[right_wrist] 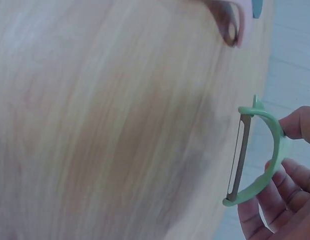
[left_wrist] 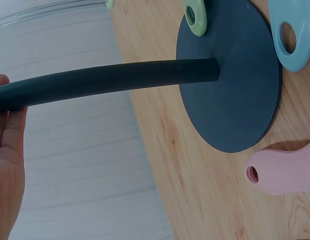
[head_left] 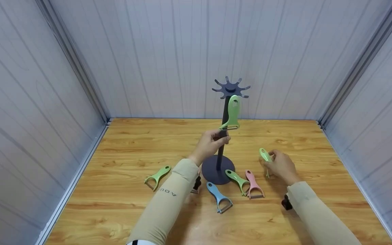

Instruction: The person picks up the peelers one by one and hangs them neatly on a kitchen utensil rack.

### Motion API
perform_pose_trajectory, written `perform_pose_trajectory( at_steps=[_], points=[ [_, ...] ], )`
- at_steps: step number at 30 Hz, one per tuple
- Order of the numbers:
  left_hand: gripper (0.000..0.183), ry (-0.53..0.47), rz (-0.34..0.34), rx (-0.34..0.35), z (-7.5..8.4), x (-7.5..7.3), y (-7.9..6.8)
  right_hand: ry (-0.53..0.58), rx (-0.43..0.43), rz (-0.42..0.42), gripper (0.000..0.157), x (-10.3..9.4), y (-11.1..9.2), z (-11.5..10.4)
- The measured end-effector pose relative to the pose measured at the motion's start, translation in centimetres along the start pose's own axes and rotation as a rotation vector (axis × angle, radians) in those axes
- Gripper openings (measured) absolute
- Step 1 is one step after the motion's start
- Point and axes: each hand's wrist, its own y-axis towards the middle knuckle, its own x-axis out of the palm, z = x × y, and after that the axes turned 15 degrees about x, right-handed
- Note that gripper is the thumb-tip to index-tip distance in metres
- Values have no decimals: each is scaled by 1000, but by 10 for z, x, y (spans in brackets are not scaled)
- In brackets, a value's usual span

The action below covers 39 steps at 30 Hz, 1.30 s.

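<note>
My left hand (head_left: 209, 145) holds the pole of a dark stand (head_left: 220, 156), fingers and thumb around it in the left wrist view. The stand has a round base and a star-shaped top of hooks (head_left: 230, 87). From a front hook hangs a green peeler (head_left: 233, 110), blade end down, just above my left hand. Off to the right, my right hand (head_left: 282, 165) pinches another green peeler (right_wrist: 275, 145) between thumb and fingers. Its handle end points up and its blade end down, low over the table.
Around the base lie a blue peeler (head_left: 217, 194), a green peeler (head_left: 238, 180) beside a pink peeler (head_left: 252, 182), and another green peeler (head_left: 160, 175) at left. A second pink peeler (left_wrist: 285, 170) is mostly hidden under my left wrist in the head view. Pale walls enclose the wooden table (head_left: 131, 143).
</note>
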Motion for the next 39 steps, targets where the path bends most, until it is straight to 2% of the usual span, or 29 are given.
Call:
perform_pose_trajectory(
  at_steps=[8, 13, 17, 22, 28, 35, 39],
  points=[
    [15, 5, -32, 37, -7, -3, 0, 67, -41, 58, 45, -5, -3, -6],
    [21, -18, -19, 10, -7, -2, 0, 102, -69, 78, 44, -10, -6, -14],
    [21, -19, 0, 19, -6, 0, 0, 139, -75, 89, 41, -14, -10, -22],
    [14, 18, 12, 30, 5, 3, 0, 202, -83, 100, 39, -20, -15, -33],
    [11, -8, 21, 15, 24, 1, -1, 262, -110, 128, 38, -29, -22, -45],
    [15, -21, 15, 2, 2, 1, 0, 280, -162, 170, 37, -37, -31, -60],
    [15, -21, -4, 16, -2, 0, 1, 296, -202, 198, 36, -39, -35, -69]
  ],
)
